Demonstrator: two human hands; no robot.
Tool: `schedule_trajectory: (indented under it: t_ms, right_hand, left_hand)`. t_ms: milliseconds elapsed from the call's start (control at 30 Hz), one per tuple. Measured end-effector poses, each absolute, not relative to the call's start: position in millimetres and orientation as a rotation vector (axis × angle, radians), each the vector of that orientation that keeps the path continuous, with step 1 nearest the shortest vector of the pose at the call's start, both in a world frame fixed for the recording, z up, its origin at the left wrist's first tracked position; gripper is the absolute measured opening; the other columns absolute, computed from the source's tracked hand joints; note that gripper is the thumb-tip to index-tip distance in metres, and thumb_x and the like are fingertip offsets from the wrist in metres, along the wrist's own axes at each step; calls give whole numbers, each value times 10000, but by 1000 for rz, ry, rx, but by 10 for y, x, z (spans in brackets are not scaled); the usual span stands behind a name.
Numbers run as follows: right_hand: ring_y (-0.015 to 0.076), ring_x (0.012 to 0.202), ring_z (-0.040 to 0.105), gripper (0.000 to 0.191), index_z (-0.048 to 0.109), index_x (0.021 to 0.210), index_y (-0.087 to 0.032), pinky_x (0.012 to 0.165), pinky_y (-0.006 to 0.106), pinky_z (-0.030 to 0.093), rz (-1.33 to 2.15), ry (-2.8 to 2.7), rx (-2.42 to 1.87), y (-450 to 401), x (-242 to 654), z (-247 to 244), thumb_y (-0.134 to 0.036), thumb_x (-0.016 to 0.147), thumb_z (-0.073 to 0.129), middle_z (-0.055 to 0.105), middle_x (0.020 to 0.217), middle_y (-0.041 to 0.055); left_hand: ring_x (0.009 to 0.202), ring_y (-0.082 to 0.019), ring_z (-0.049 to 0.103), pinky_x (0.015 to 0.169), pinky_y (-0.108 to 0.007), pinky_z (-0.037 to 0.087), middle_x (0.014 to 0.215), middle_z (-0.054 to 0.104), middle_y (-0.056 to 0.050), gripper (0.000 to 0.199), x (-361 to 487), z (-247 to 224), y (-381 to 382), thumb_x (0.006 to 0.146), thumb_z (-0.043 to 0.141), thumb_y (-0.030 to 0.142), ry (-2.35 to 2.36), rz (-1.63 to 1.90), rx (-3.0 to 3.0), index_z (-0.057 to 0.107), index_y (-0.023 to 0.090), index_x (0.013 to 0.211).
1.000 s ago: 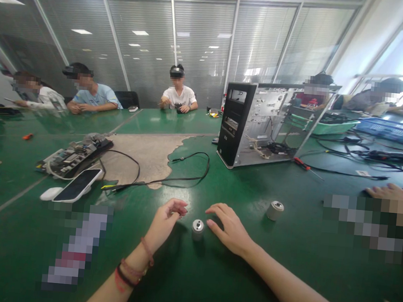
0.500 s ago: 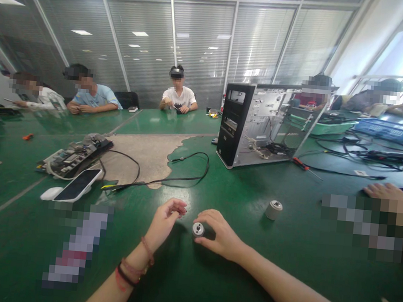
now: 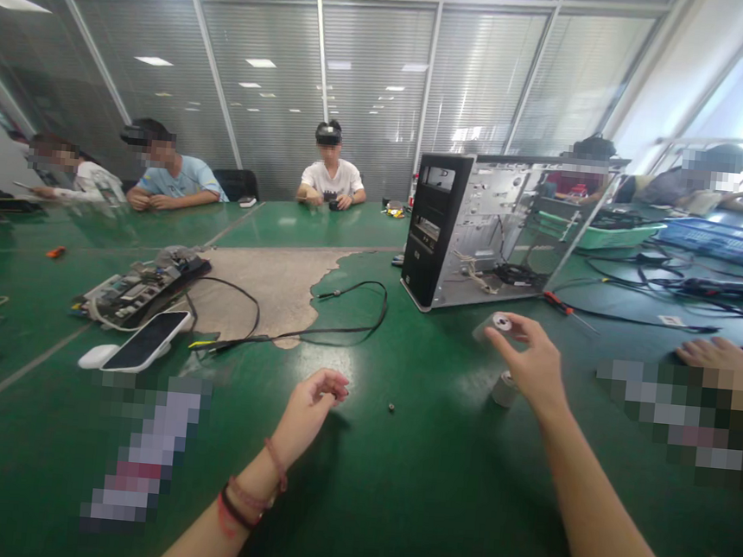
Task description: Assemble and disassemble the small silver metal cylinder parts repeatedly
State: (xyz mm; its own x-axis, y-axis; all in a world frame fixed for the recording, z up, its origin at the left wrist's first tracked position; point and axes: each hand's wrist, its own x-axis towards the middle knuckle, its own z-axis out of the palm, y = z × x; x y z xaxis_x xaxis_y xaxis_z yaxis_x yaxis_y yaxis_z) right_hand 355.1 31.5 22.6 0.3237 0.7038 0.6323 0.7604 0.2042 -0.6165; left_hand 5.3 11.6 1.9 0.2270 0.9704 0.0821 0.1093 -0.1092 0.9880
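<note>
My right hand is closed, with thumb and fingers round a short grey metal cylinder that has a pale top and a dark centre. It is raised off the green table. Just below and partly behind this hand, a similar cylinder stands upright on the table. A tiny metal piece, like a nut, lies between my two hands. My left hand hovers low over the table, fingers curled in towards the thumb. Whatever may be between those fingertips is too small to make out.
A computer case with its side off stands beyond my right hand. Near it lie a screwdriver and black cables. A circuit assembly, a white phone stand and a cable lie left. A co-worker's hand rests at right.
My right hand has moved right and away from me, lifting the cylinder from beside my left hand to above the second one. The small metal piece now shows. My left hand has barely moved.
</note>
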Motion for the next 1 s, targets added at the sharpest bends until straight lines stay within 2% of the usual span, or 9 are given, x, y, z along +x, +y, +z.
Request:
schedule_trajectory:
  t_ms: [100, 200, 367, 467, 533, 667, 767, 867, 1000]
  right_hand:
    - [231, 771, 621, 386, 652, 947, -181, 728, 352, 458, -20, -1451, -1788, 411, 3972, 60, -492, 729, 582, 666, 868, 75]
    - [251, 760, 643, 388, 676, 926, -181, 692, 356, 467, 212, -1495, -1957, 478, 4236, -145, -476, 685, 609, 690, 831, 83]
    - [236, 724, 669, 352, 683, 921, -171, 657, 320, 499, 562, -1482, -1858, 515, 4349, -329, -372, 635, 643, 714, 810, 81]
    - [230, 697, 672, 303, 682, 891, -169, 646, 315, 511, 586, -1475, -1847, 504, 4361, -315, -319, 633, 634, 715, 800, 81]
    - [239, 758, 670, 322, 669, 923, -161, 686, 330, 515, 540, -1467, -1844, 486, 4334, -250, -327, 651, 624, 707, 870, 99]
    - [261, 957, 603, 359, 618, 1033, -174, 853, 406, 455, 46, -1466, -1704, 407, 3991, -12, -383, 746, 563, 642, 1019, 111]
    - [230, 901, 591, 252, 607, 994, -193, 840, 388, 448, -127, -1521, -1489, 294, 3463, 139, -351, 828, 505, 626, 944, 81]
    - [198, 809, 587, 196, 596, 989, -205, 766, 341, 467, 126, -1925, -1290, 164, 2928, 144, -317, 852, 510, 616, 879, 54]
    - [166, 763, 573, 209, 573, 1028, -215, 704, 289, 468, 424, -2334, -1191, 57, 2524, -42, -287, 833, 560, 588, 902, 35]
  left_hand:
    - [684, -137, 589, 646, -257, 470, 715, 618, -16, 269, 46, -2, 128, 637, 453, 74, 1092, 1048, 1457, 601, 145, 850]
    - [665, -133, 580, 633, -254, 463, 709, 610, -14, 271, 49, -14, 132, 629, 453, 82, 1083, 1046, 1454, 600, 145, 848]
    - [668, -138, 579, 630, -259, 461, 708, 610, -16, 254, 51, 0, 122, 636, 455, 90, 1075, 1044, 1468, 605, 144, 835]
    - [677, -139, 582, 634, -258, 462, 712, 614, -18, 252, 47, 20, 113, 643, 449, 87, 1088, 1047, 1478, 605, 142, 834]
    - [679, -138, 581, 636, -255, 460, 712, 614, -16, 254, 46, 28, 105, 642, 447, 80, 1092, 1051, 1484, 603, 142, 832]
    - [666, -134, 575, 631, -252, 454, 702, 611, -11, 261, 52, 23, 93, 629, 443, 66, 1081, 1051, 1483, 602, 143, 822]
    - [671, -137, 579, 637, -254, 452, 698, 612, -10, 267, 56, 17, 92, 622, 438, 59, 1086, 1043, 1488, 606, 145, 811]
    - [687, -144, 582, 649, -261, 453, 713, 617, -18, 263, 54, 13, 100, 621, 432, 61, 1102, 1035, 1506, 605, 142, 802]
    - [711, -155, 586, 662, -275, 460, 741, 620, -30, 253, 53, 3, 112, 633, 435, 82, 1115, 1034, 1509, 603, 138, 813]
